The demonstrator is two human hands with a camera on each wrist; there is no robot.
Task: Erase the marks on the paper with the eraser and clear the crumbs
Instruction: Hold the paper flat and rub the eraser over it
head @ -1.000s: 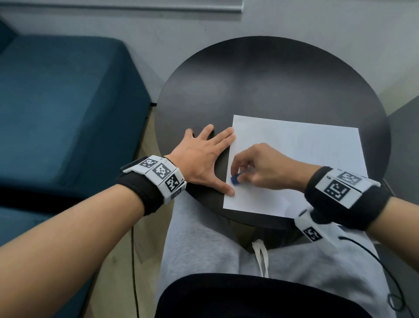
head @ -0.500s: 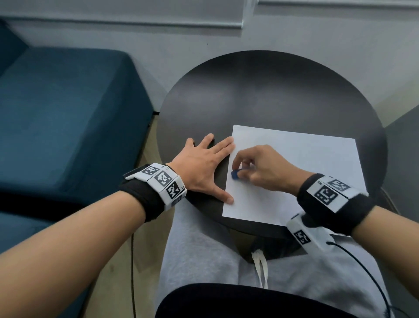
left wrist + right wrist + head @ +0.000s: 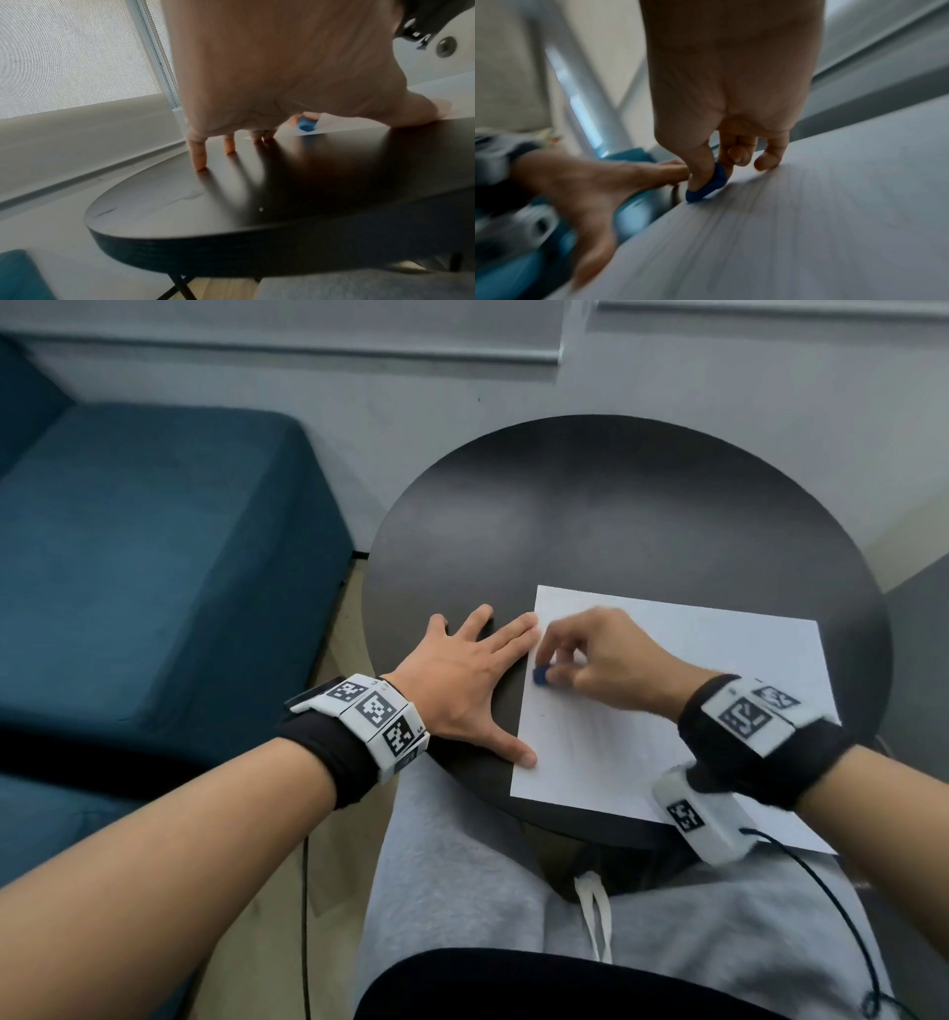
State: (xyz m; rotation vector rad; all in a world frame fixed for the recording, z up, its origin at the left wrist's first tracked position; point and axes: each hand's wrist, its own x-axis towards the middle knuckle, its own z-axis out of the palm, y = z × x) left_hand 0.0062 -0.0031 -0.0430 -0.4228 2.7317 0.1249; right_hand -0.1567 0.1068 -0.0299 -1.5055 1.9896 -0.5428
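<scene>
Right hand rubs a blue eraser on the paper while the left hand pins the sheet's edge.

The paper [image 3: 683, 690] lies on the near right part of the round black table [image 3: 590, 516], its near right corner hanging past the table's rim. The right hand [image 3: 606, 660] pinches the eraser [image 3: 541, 676] between thumb and forefinger, the other fingers loosely curled, and presses it onto the paper close to the sheet's left edge; faint grey pencil marks [image 3: 606, 737] show on the paper nearer the person. The left hand [image 3: 462, 680] lies flat on the table with fingers spread, its thumb tip and forefinger tip resting on the paper's left edge. A blue sofa [image 3: 144, 557] stands left of the table.
</scene>
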